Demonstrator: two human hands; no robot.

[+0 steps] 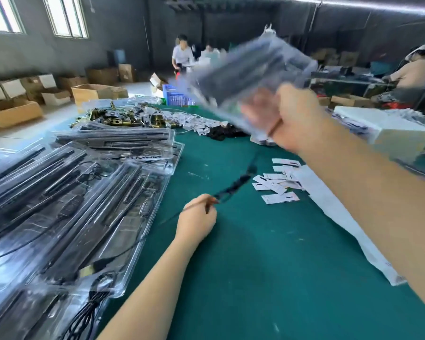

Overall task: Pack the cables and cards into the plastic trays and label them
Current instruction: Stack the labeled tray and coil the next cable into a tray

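Note:
My right hand [295, 116] grips one end of a clear plastic tray [248, 77] and holds it in the air over the far side of the green table [255, 266]; the tray is blurred and has dark parts inside. My left hand [196, 220] pinches a thin black cable [236, 184] just above the table's middle. The cable runs up and to the right toward the raised tray. Small white cards [277, 182] lie scattered on the cloth right of the cable.
Several packed clear trays [66, 204] with black rods and cables are stacked at the left. Brass hardware [113, 119], white tags and a white box [390, 133] sit at the far edge. A long white sheet [349, 224] lies at right. People work behind, among cardboard boxes.

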